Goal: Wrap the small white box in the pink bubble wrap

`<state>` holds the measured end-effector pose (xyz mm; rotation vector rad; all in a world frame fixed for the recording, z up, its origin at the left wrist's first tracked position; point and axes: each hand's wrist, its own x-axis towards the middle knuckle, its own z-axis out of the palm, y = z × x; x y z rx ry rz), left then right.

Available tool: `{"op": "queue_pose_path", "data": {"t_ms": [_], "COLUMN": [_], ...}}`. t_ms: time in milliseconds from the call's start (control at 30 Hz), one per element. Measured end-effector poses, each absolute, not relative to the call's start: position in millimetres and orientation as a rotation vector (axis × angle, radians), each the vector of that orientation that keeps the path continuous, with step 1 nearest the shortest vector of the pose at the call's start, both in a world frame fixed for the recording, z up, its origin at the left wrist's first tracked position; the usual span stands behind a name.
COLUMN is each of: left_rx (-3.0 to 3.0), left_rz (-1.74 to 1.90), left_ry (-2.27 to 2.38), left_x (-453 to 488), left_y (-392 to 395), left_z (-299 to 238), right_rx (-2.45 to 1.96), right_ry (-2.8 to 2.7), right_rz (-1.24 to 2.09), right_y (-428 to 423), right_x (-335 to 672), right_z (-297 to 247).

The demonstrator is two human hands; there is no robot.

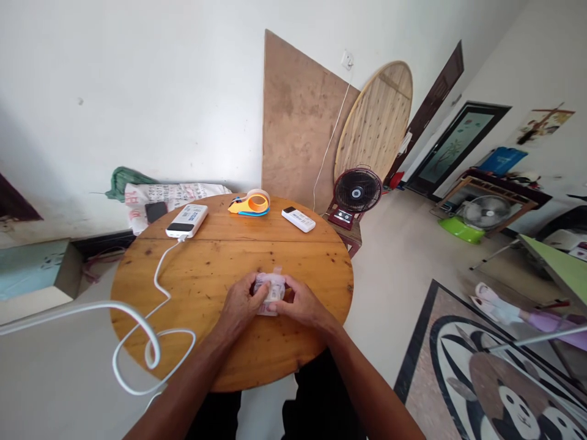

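Note:
A small whitish-pink packet point(274, 287), seemingly wrapped in clear film, is at the near middle of the round wooden table. A short strip sticks up from its far edge. My left hand point(245, 299) grips its left side, the thumb lying over the top. From the right, my right hand point(302, 300) closes on it with thumb and fingers. What is inside the wrapping cannot be made out. Beyond the hands sits an orange and blue tape dispenser point(250, 204) with a roll of tape on it.
On the table point(211, 269), a white power bank point(187, 221) at left has a white cable point(158, 275) plugged in, looping past the left edge. A white remote-like device point(298, 219) lies at the far right. A dark red fan point(358, 190) stands beyond.

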<state>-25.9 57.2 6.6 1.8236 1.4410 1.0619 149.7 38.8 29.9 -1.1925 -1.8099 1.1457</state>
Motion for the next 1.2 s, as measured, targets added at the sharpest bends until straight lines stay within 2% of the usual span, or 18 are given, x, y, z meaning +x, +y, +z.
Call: {"op": "queue_pose_path", "data": {"t_ms": [100, 200, 300, 467, 700, 1000, 1200], "left_rx": [1.650, 1.462, 1.409, 1.394, 1.384, 1.358, 1.337], "left_rz": [1.070, 1.010, 0.979, 0.986, 1.000, 1.037, 1.044], "left_ry": [1.227, 0.923, 0.806, 0.808, 0.871, 0.862, 0.894], "left_x": [-29.1, -33.5, -35.6, -34.7, -35.8, -34.1, -33.7], "left_y": [55.9, 53.5, 52.0, 54.2, 59.2, 61.3, 60.7], "left_z": [10.9, 16.2, 17.5, 11.6, 4.4, 5.7, 7.7], "right_rx": [-1.221, -1.136, -1.105, -1.180, -1.174, -1.201, -1.159], "right_ry": [-1.830, -1.773, -1.761, -1.811, -1.771, -1.850, -1.852], "right_rz": [1.090, 1.193, 1.227, 1.053, 0.980, 0.637, 0.613], "right_y": [41.6, 46.7, 48.4, 45.3, 44.2, 35.6, 36.3], "right_x": [147.3, 148.4, 150.4, 148.4, 142.8, 132.4, 131.6], "right_z": [28.1, 26.7, 26.5, 21.7, 14.8, 9.3, 6.4]}}
